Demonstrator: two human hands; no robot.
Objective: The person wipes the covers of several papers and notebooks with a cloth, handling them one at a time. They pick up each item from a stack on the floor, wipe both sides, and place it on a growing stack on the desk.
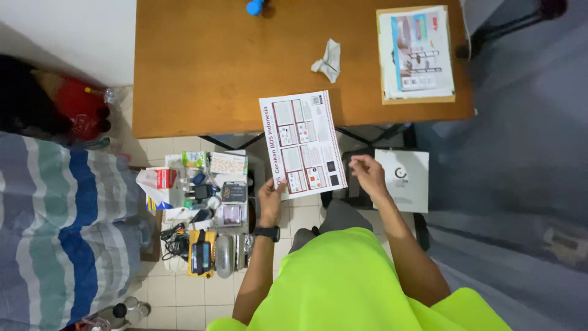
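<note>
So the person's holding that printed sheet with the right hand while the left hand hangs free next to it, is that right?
Not quite: the hands are swapped. In the head view the left hand, the one with the black wristwatch, grips the printed sheet by its lower corner, and the right hand hangs free beside the sheet's edge. The rest holds.

A blue object (255, 7) is cut off by the top edge.
</note>
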